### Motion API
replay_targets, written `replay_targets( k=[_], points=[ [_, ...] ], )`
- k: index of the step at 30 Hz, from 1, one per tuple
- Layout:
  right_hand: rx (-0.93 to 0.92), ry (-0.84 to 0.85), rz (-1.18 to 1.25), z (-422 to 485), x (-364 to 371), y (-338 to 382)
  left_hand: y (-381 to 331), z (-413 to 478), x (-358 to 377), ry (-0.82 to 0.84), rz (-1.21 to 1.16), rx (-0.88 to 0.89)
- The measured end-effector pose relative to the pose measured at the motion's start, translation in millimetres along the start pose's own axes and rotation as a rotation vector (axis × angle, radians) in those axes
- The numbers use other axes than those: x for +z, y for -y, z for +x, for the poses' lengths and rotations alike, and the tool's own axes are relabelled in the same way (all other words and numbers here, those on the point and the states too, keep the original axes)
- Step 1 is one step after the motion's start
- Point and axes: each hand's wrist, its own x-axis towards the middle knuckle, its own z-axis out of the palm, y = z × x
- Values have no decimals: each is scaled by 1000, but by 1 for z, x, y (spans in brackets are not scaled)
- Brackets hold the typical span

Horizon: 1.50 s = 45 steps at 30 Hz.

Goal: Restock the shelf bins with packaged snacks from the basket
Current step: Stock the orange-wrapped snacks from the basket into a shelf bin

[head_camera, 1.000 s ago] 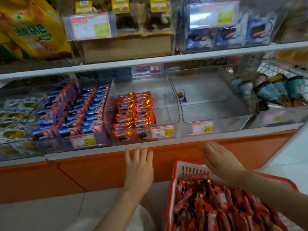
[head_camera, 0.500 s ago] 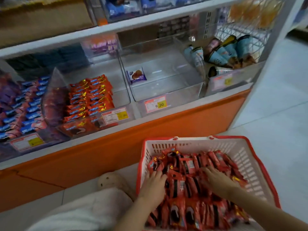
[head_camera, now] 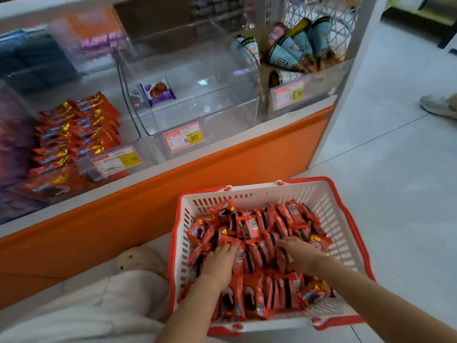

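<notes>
Shelf-front [head_camera: 173, 184]: left hand [head_camera: 218, 262], right hand [head_camera: 300, 256] palm-down

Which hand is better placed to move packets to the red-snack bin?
Left, probably. The left hand lies on the packets at the basket's side nearer that bin; the right hand, also on packets, would cross over it.

Pale tiled floor [head_camera: 395, 181] bearing red-rimmed white basket [head_camera: 247, 192], orange-fronted shelf [head_camera: 123, 219] holding clear bins [head_camera: 210, 107]
</notes>
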Motion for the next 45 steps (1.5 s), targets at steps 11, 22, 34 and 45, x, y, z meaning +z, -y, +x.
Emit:
replay_targets(
  k=[11, 22, 34, 45],
  points=[
    [20, -204, 79, 8, -28, -10, 18, 0, -17, -81, 195, 52],
    [-219, -620, 656, -3, -65, 86, 43, -45, -66, -665, -393, 55],
    [-575, -314, 1004, -28, -102, 158, 56, -90, -95, -1110, -742, 140],
    [-384, -179, 1347, -30, -132, 214, 74, -132, -117, -1255, -894, 192]
  ],
)
